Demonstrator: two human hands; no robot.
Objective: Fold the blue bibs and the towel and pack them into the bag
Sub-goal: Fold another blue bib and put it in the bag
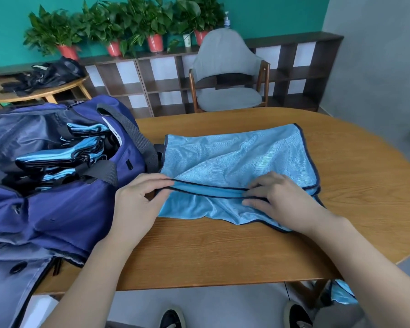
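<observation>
**Bib half-folded beside the open bag**

Nearest the table's (223, 252) front edge, the left hand (137, 200) pinches the dark-piped hem of a light blue mesh bib (237, 159) at its bag-side end, thumb and fingers curled round the trim. The right hand (277, 200) lies further along the same hem, fingers nearly straight and pressing it flat, gripping nothing.

The bib is spread on the table just right of the navy duffel bag (57, 209), touching its strap. Inside the open bag sit several folded blue bibs (59, 157).

Risk, as I judge it: the slippery mesh may slide and the doubled hems drift apart, leaving a crooked fold. Another bit of blue cloth (343, 294) hangs below the table's front edge and could be overlooked.

No writing is legible anywhere.
</observation>
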